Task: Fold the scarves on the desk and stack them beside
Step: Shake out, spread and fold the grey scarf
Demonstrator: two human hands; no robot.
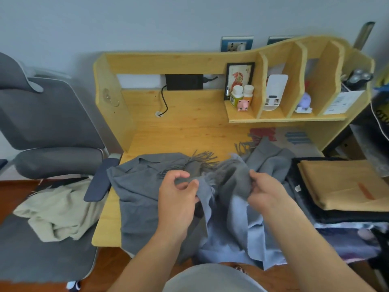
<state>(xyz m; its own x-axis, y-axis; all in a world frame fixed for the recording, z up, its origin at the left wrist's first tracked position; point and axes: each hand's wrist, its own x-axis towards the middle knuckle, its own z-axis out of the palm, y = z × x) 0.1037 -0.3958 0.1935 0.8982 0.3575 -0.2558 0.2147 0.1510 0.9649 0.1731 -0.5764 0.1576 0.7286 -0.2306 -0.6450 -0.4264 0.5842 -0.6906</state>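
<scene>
Head view: one wide picture looking down at a wooden surface (181,133) against a pale wall.
Left hand (179,194): fingers curled, pinching a fold of the grey scarf (139,186) between thumb and fingertips.
Right hand (265,192): fingers curled round a bunched part of the same grey scarf, just beside the left hand.
Grey scarf: spread and crumpled over the front half of the surface, its fringe (202,157) lying toward the back; part hangs over the near edge.
Light blue cloth (237,239): under the grey scarf, drooping off the near edge toward the person.
Stack (336,186): folded dark cloths with a tan one on top, to the right of the surface.
Shelf (286,119): divided compartments at the back right, holding two bottles (242,94), a pink toy (243,104) and a framed picture (240,76).
Black box (184,82): at the back, a cable running down from it.
Chair (52,127): grey, to the left, a beige cloth (56,211) heaped on its seat.
Floor (16,188): reddish wood.
</scene>
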